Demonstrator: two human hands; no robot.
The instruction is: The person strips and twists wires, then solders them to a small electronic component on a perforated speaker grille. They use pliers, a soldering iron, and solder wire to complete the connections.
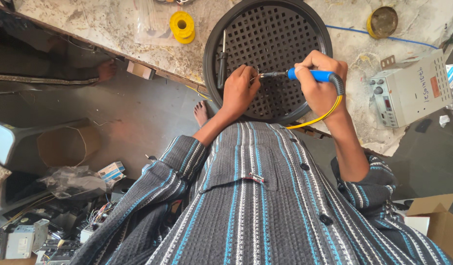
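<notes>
Over the round black grille [280,29]: left hand [240,90] pinches a thin wire [256,77] at its centre. Right hand [318,81], just right, grips the blue-handled soldering iron [305,75]; its long axis runs level, tip pointing left, meeting the wire

Your desk [113,22] is pale, mottled stone; on it lie a round black grille [280,34] with a screwdriver [222,61] on it, a yellow spool [182,27], a tin [382,22], a grey box [412,91].
</notes>
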